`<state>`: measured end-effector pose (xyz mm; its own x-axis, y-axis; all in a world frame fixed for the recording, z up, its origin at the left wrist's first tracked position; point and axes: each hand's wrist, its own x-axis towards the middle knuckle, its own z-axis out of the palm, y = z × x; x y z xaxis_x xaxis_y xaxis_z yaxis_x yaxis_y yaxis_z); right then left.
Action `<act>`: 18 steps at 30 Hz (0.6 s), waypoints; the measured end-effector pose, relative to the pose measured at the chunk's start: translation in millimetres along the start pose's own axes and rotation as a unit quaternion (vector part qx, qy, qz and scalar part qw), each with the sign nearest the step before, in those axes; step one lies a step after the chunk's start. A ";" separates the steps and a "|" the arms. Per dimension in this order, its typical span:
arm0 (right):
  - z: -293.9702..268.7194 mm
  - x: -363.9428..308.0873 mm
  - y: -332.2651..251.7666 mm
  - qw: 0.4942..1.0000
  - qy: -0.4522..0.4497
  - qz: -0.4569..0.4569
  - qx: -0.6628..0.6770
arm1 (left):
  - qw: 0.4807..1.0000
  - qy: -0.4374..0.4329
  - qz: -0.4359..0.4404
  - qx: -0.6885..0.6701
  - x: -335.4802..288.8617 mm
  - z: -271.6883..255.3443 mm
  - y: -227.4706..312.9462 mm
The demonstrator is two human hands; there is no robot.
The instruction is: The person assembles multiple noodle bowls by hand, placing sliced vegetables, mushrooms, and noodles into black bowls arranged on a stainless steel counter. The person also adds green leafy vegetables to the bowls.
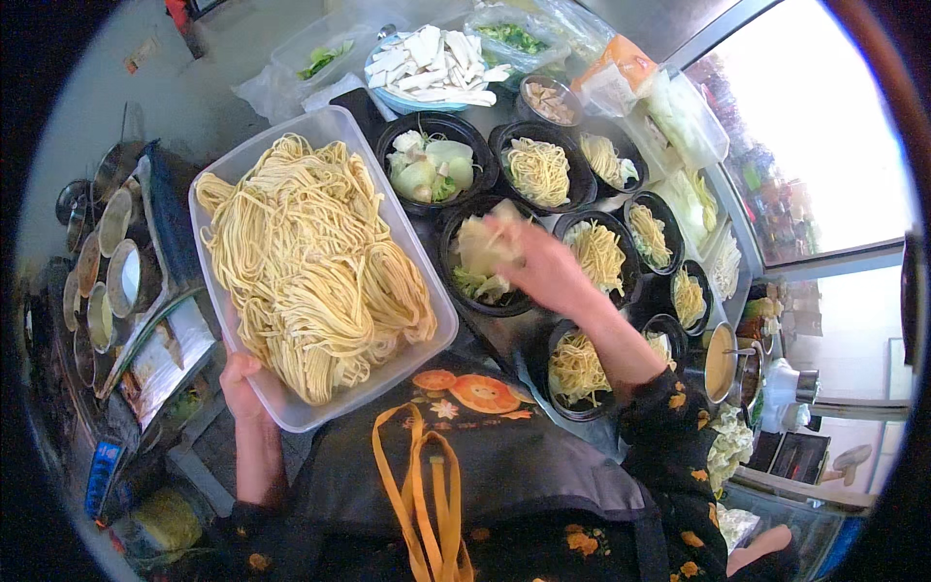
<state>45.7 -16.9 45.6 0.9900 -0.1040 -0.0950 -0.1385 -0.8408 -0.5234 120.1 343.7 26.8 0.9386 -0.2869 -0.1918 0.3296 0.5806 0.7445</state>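
Pale cabbage pieces [488, 244] sit pinched in the right hand [543, 272], fingers closed on them just over a round black plastic bowl [464, 291] of greens, mid-counter. The left hand [240, 380] grips the near corner of the clear rectangular tub [291, 407] of yellow noodles [310, 262], likely steadying it; its long axis runs from that near edge away toward the counter's far side.

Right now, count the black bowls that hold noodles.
7 noodle bowls: two at the back, two in the middle, one far right, two nearest. The right forearm may hide more.
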 end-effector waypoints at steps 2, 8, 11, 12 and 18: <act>11.8 -6.3 14.3 0.990 -0.004 -0.117 -0.075 | 1.000 -0.004 -0.001 -0.006 -0.9 -0.5 -0.6; -43.7 -4.9 -16.9 0.999 0.051 -0.017 -0.002 | 0.999 -0.025 -0.025 -0.004 -4.6 -1.5 0.8; -48.7 -5.5 -51.4 0.992 0.068 -0.091 0.049 | 1.000 0.004 -0.019 -0.009 -7.6 6.6 -1.1; -44.4 -6.1 -61.5 0.987 0.070 -0.134 0.057 | 1.000 0.011 -0.016 -0.007 -8.4 9.0 0.5; -2.7 -12.3 -113.4 0.963 0.017 -0.269 -0.008 | 0.998 -0.007 -0.045 -0.032 -8.3 7.0 0.2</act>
<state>49.4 78.3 108.4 0.9190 0.3311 0.2139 0.3941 -0.7865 -0.4755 111.7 340.8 33.0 0.9034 -0.3506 -0.2469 0.4189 0.5991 0.6823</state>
